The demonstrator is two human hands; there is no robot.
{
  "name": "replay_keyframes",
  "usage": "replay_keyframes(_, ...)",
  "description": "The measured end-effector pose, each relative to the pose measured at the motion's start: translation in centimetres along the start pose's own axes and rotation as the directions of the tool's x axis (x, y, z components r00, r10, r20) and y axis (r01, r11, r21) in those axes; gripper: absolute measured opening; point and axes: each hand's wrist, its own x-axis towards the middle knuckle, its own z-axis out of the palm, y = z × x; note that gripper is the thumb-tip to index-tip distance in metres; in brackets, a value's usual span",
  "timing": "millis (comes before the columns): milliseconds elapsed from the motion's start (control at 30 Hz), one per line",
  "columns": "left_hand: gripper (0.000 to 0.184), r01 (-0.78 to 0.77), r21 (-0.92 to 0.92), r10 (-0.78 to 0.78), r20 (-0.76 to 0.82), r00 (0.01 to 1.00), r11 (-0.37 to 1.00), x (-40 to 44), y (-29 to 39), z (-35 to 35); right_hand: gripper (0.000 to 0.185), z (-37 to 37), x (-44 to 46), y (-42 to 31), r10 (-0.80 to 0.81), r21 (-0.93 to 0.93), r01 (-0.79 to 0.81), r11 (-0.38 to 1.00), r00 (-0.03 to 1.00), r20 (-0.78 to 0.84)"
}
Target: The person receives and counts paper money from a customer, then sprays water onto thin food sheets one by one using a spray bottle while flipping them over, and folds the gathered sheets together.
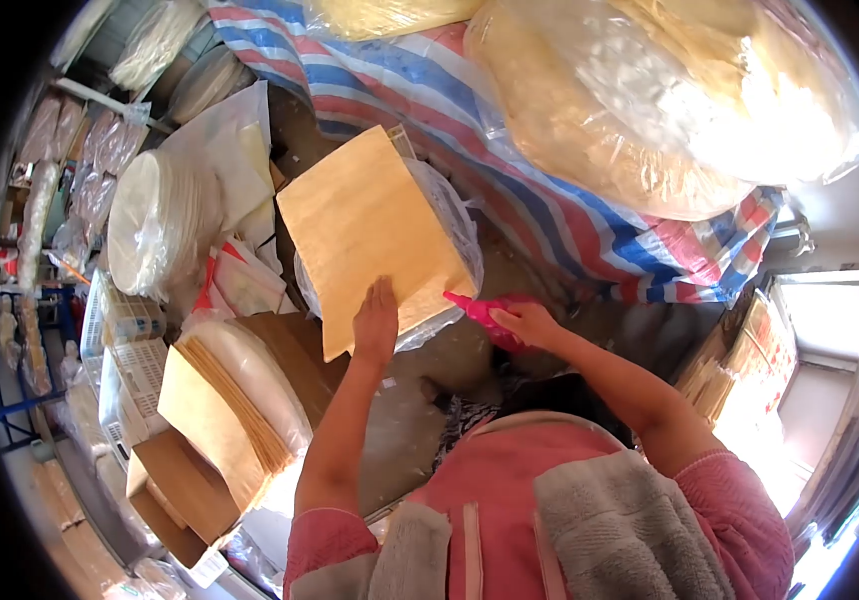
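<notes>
A large tan paper-like sheet (375, 235) lies tilted on top of a round thing wrapped in clear plastic (443, 205). My left hand (378, 318) rests flat on the sheet near its lower edge, fingers stretched out. My right hand (527, 325) is closed around a bright pink tool (495, 312) with a narrow pointed tip; its exact kind is unclear. The tip is at the sheet's right corner; whether it touches I cannot tell.
A red, white and blue striped tarp (550, 215) runs behind, under a big plastic-wrapped bundle (640, 110). At left stand wrapped round discs (155, 220), a stack of tan sheets (215, 415), a cardboard box (190, 480) and white plastic baskets (135, 390).
</notes>
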Motion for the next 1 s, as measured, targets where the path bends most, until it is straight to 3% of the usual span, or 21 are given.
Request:
replay_keyframes(100, 0.045, 0.027, -0.069, -0.034, -0.103, 0.994, 0.997, -0.3, -0.3, -1.7, 0.052, 0.3, 0.4, 0.2, -0.041, 0.002, 0.041, 0.999, 0.999, -0.016)
replay_keyframes(200, 0.047, 0.166, -0.08, -0.168, -0.029, 0.985, 0.983, -0.6, -0.6, -4.6, 0.051, 0.2, 0.1, -0.2, -0.026, 0.043, 0.026, 0.999, 1.0, -0.001)
replay_keyframes(233, 0.049, 0.207, -0.15, -0.222, -0.088, 0.971, 0.967, -0.7, -0.4, -6.2, 0.05, -0.2, -0.3, -0.8, -0.006, 0.069, 0.005, 0.998, 1.0, 0.016)
replay_keyframes(267, 0.05, 0.132, -0.125, -0.16, -0.258, 0.953, 0.983, -1.0, -0.7, -7.5, 0.05, -0.5, -0.6, -1.5, 0.012, 0.091, -0.015, 0.996, 0.999, 0.035)
replay_keyframes(333, 0.039, 0.262, -0.196, -0.318, -0.366, 0.875, 0.945, -1.1, -0.1, -11.7, 0.048, -1.5, -1.1, -2.3, 0.055, 0.21, -0.061, 0.976, 0.998, 0.033)
replay_keyframes(433, 0.013, 0.307, -0.237, -0.388, -0.586, 0.711, 0.922, -3.2, -2.3, -13.5, 0.046, -3.9, -2.8, -4.5, 0.037, 0.318, -0.048, 0.947, 0.999, 0.039)
replay_keyframes(533, 0.015, 0.352, -0.588, -0.667, -0.492, 0.56, 0.729, -5.4, -1.1, -11.8, 0.044, -5.4, -4.5, -9.8, -0.046, 0.319, 0.036, 0.947, 0.999, 0.023)
replay_keyframes(600, 0.015, 0.21, -0.562, -0.563, -0.585, 0.584, 0.8, -5.7, 1.8, -10.0, 0.041, -6.0, -5.6, -13.5, -0.124, 0.343, 0.114, 0.932, 0.992, 0.007)
replay_keyframes(667, 0.02, 0.269, -0.735, -0.668, -0.319, 0.673, 0.622, -7.0, 3.9, -6.7, 0.037, -6.1, -6.1, -17.3, -0.207, 0.413, 0.195, 0.89, 0.978, -0.016)
replay_keyframes(733, 0.022, 0.14, -0.782, -0.606, -0.342, 0.718, 0.607, -7.0, 6.4, -4.8, 0.031, -5.4, -5.6, -19.7, -0.196, 0.438, 0.203, 0.876, 0.979, -0.063)
replay_keyframes(833, 0.025, 0.103, -0.683, -0.417, -0.313, 0.853, 0.723, -7.8, 8.5, -4.5, 0.03, -3.8, -4.4, -21.4, -0.291, 0.369, 0.307, 0.877, 0.952, -0.1)
replay_keyframes(933, 0.04, 0.238, -0.867, -0.403, 0.047, 0.914, 0.439, -8.3, 8.6, -3.2, 0.034, -2.2, -4.2, -22.6, -0.407, 0.317, 0.429, 0.846, 0.903, -0.137)
replay_keyframes(1000, 0.05, 0.07, -0.838, -0.383, -0.172, 0.908, 0.541, -7.9, 9.0, -4.1, 0.039, -1.2, -4.2, -23.4, -0.473, 0.313, 0.493, 0.812, 0.869, -0.143)
